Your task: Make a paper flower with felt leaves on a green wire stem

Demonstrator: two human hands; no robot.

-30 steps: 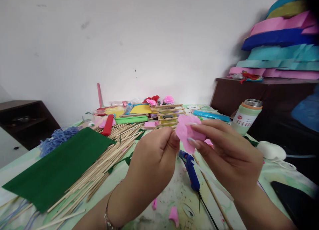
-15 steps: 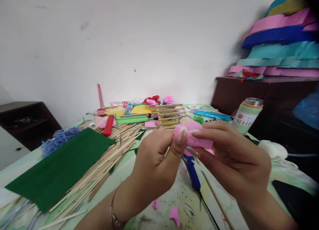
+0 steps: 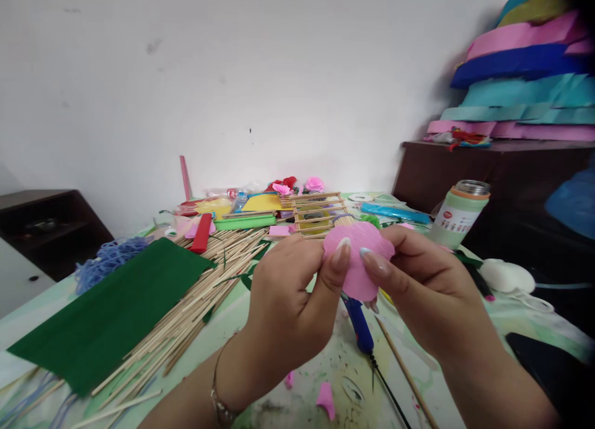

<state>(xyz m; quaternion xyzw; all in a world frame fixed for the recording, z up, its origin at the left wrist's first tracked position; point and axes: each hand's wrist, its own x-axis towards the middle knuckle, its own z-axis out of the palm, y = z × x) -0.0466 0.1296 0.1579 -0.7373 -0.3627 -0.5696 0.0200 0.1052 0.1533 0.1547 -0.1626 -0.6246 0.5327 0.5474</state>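
1. Your left hand [image 3: 288, 299] pinches the left edge of a pink paper piece [image 3: 357, 261] between thumb and fingers, with the thumbnail lying on the paper.
2. Your right hand [image 3: 427, 292] grasps the same pink paper piece from the right side; its thumb presses on the front and the other fingers are behind.
3. The pink paper piece is held up in the air above the table [image 3: 28, 317], in the middle of the view, between both your hands.
4. Just below the paper, a blue glue gun [image 3: 359, 325] lies on the table, and a thin wooden stick [image 3: 404, 370] lies beside it to the right.
5. To the left you have a big pile of wooden sticks [image 3: 204, 292], and a green paper sheet [image 3: 106, 311] lies next to it.
6. A light green bottle [image 3: 458, 215] with a metal top stands upright at the right, well apart from your hands.
7. Small pink scraps [image 3: 325, 399] lie on the table near your left wrist.
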